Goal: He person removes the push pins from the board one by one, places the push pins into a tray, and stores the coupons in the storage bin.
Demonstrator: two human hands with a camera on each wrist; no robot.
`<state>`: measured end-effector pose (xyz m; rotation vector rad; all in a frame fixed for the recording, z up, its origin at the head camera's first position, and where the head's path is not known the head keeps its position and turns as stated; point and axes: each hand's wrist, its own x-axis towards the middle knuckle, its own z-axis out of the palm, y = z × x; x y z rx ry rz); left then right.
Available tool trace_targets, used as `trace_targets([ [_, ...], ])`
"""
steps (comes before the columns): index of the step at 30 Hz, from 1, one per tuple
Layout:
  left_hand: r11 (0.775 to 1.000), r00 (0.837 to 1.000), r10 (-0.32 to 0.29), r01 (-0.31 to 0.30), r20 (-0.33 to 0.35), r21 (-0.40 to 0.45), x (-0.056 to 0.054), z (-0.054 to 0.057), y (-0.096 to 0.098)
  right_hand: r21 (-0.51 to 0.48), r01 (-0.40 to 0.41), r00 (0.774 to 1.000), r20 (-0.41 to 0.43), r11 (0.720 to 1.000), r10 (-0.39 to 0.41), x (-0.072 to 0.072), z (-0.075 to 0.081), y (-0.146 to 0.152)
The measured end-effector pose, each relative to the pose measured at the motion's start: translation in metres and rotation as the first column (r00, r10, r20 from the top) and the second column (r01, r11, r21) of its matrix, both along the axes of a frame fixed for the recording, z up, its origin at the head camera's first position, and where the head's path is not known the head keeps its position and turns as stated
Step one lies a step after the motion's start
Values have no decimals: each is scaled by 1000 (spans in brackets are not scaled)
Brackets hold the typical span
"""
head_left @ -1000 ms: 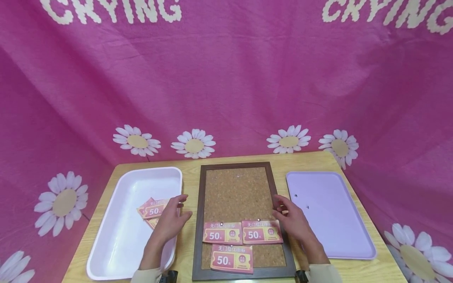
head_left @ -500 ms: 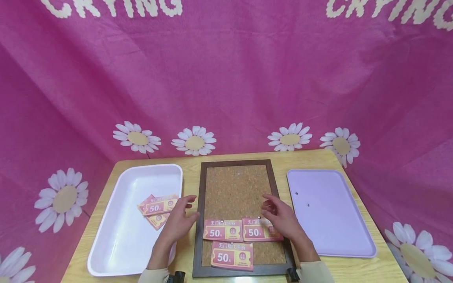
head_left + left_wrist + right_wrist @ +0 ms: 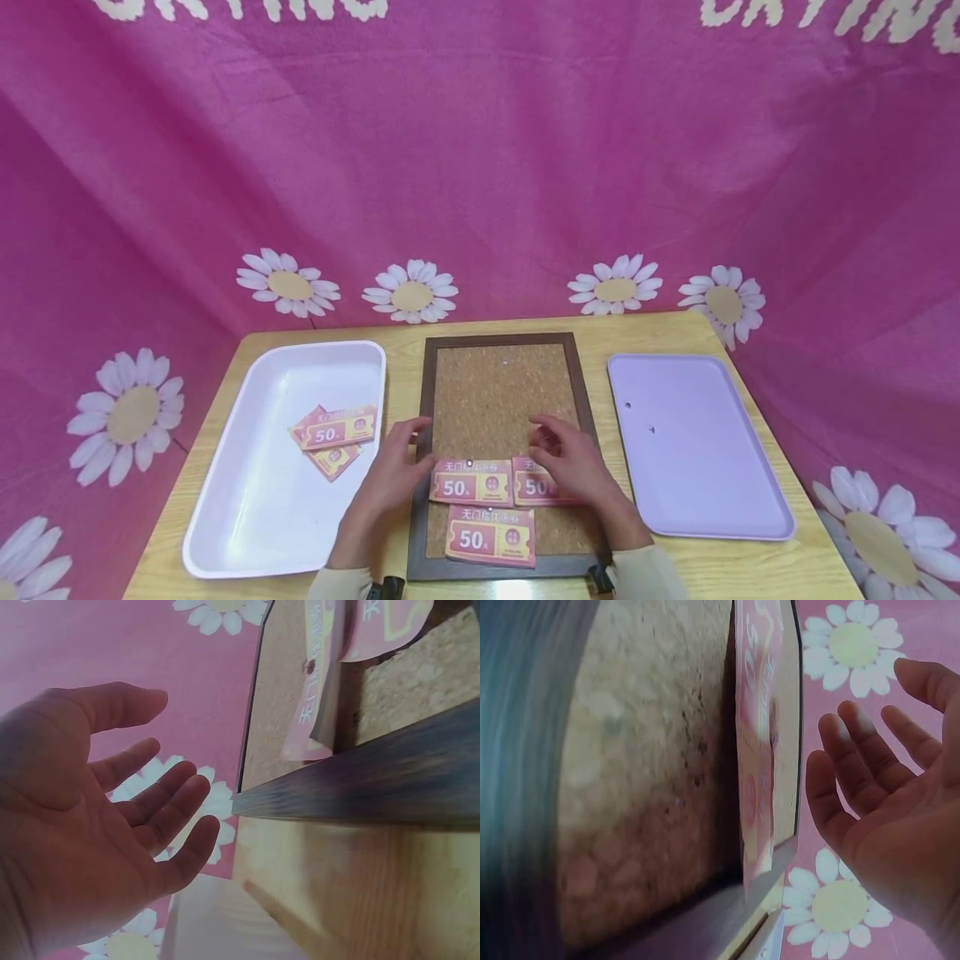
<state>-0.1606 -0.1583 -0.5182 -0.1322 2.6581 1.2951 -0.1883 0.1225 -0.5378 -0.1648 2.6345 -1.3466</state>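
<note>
A framed cork board lies on the table, with three pink-and-yellow coupons pinned on its lower half: one at upper left, one at upper right and one below. Small pins show at the top edges of the left and lower coupons. My left hand hovers by the board's left frame, fingers loosely bent and holding nothing; the left wrist view shows its bare palm. Over the upper right coupon, partly hiding it, is my right hand. Its fingers are relaxed, with nothing in them.
A white bin at the left holds a few loose coupons. On the right lies a purple tray bearing a couple of tiny dark items. A pink flowered cloth hangs behind the wooden table.
Both hands have moved inward: the left from the bin's edge to the board's left frame, the right from the board's right side onto the upper right coupon. The coupons stay put.
</note>
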Motion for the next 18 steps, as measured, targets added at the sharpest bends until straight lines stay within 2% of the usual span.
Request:
trace_targets([
  [3, 1000, 1000, -5, 5, -8, -2, 1, -3, 1, -2, -2, 1000, 8, 1000, 2, 0, 0, -3],
  [11, 999, 995, -36, 33, -98, -33, 8, -11, 3, -2, -28, 999, 29, 1000, 28, 4, -2, -14],
  [14, 999, 993, -43, 40, -108, -29, 9, -13, 5, -3, -41, 999, 26, 999, 41, 5, -4, -18],
  [18, 998, 995, -46, 42, -86, -47, 9, -16, 8, 2, -76, 997, 9, 997, 76, 6, -6, -24],
])
